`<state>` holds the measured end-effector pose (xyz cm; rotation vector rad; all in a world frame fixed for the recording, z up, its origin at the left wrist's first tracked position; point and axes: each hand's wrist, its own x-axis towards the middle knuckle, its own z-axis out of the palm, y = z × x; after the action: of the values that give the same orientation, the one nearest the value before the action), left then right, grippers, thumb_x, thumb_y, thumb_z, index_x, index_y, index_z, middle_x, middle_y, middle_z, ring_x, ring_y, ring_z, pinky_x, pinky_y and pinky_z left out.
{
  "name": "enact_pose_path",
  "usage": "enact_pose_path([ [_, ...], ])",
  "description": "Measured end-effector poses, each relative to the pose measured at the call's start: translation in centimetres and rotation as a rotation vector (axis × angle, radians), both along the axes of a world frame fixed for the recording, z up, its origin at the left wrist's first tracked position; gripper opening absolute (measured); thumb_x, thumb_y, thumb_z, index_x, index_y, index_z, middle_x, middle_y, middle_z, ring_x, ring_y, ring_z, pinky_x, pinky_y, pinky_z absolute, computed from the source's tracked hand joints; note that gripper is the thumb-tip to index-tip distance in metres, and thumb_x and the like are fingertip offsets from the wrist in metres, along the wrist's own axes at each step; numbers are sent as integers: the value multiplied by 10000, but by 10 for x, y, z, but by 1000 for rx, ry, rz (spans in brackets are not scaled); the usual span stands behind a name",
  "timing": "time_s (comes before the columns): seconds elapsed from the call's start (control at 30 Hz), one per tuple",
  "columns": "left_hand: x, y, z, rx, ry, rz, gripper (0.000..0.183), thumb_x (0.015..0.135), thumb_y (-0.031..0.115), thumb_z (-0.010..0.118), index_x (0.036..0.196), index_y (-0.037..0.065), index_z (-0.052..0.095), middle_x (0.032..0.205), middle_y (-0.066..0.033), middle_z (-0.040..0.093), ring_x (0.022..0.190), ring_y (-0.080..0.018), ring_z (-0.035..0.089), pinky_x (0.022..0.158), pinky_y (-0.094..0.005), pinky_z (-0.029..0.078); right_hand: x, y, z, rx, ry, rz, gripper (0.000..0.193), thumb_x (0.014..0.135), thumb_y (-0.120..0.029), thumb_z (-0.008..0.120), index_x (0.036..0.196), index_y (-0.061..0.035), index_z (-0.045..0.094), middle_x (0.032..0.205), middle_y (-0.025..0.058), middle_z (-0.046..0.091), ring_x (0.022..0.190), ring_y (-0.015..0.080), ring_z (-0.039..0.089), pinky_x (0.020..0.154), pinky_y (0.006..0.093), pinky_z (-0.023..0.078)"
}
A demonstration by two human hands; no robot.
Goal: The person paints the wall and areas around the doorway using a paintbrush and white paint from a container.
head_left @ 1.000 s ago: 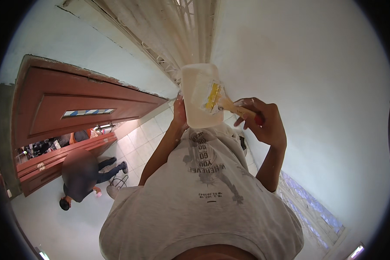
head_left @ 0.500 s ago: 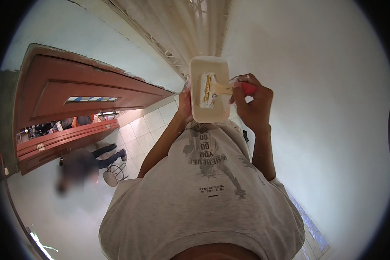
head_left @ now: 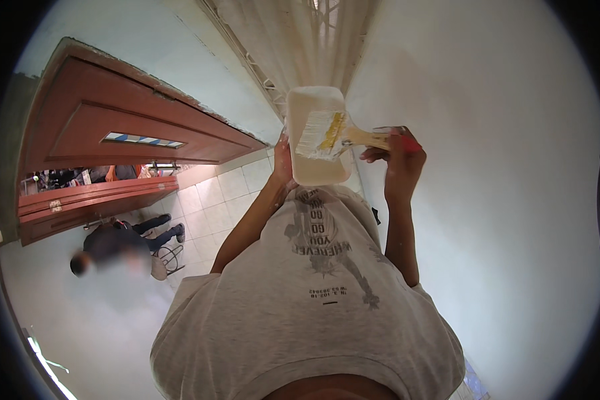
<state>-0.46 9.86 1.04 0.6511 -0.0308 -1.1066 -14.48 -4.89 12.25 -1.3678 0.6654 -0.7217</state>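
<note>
In front of my chest is a white rectangular tub (head_left: 301, 175) with rounded corners and off-white paint inside. My left hand (head_left: 283, 160) grips it along its left side, the fingers partly hidden behind it. My right hand (head_left: 401, 157) is closed round the red-ended handle of a wide paintbrush (head_left: 323, 135). The brush has pale, paint-coated bristles and a yellowish band streaked with white. It lies slanted over the tub's opening, bristles pointing left; whether they touch the paint I cannot tell.
A pale wall (head_left: 493, 167) rises on the right. Cream curtains (head_left: 307, 47) hang ahead beside a metal grille. At left is a reddish-brown door (head_left: 147, 123). Another person (head_left: 113, 243) is beside a round stool (head_left: 160, 268) on the tiled floor (head_left: 213, 193).
The brush has come up out of the tub's inside and tilted, showing its full bristles. My right hand has shifted slightly right and turned. The left hand still holds the tub.
</note>
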Motion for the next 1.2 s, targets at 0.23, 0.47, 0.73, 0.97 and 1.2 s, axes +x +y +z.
enact_pose_path([
  [0.23,17,20,-54,-104,91,107,575,973,355,388,1476,77,367,1404,-149,520,1259,-327,547,1031,-497,492,-17,-20,-43,778,-358,56,233,952,-156,556,1057,52,573,996,162,632,881,214,645,662,252,550],
  [0.47,46,64,-90,-69,133,272,623,991,531,386,1435,100,448,1337,-134,570,1192,-301,587,992,-496,508,0,31,-61,699,-354,577,529,827,-139,765,1267,77,567,1063,195,673,904,289,676,797,405,557],
  [0.73,52,120,3,-68,-72,566,530,1026,449,373,1390,78,481,1202,-99,635,1068,-235,656,851,-411,584,109,82,10,480,-348,1010,465,943,-100,614,1349,-13,405,921,163,642,736,222,646,670,381,564],
  [0.97,32,182,-19,2,-6,876,495,1026,456,374,1325,86,515,1167,-104,641,1004,-261,678,811,-452,598,237,137,116,-123,-396,836,302,1030,-205,534,1264,-44,433,815,17,597,661,45,545,550,228,411],
  [1.2,23,202,-19,-6,71,976,483,1019,450,388,1286,78,542,1123,-97,655,963,-259,686,807,-432,599,337,168,254,-454,-527,737,289,986,-271,587,1034,9,530,653,73,627,459,108,545,394,282,385],
])
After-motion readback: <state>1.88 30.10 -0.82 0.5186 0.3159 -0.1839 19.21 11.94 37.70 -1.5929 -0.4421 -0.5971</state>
